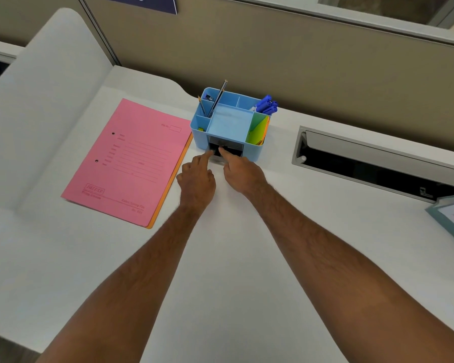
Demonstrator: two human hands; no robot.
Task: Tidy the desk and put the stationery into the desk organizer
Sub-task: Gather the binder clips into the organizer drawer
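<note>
Your left hand (197, 176) and right hand (243, 171) both point a forefinger at the dark drawer (224, 149) in the front of the blue desk organizer (230, 121), other fingers loosely curled, gripping nothing. The organizer stands near the counter's (233, 271) back edge, holding pencils (215, 103), blue markers (266, 104) and coloured notes (258, 129). A pink folder (131, 158) lies just beside it on the left.

Frame centre: blue desk organizer (230, 124) on white desk (247, 258). Left hand (197, 179) and right hand (240, 171) index fingertips touch its front drawer (226, 150). Pink folder (131, 161) at left.
</note>
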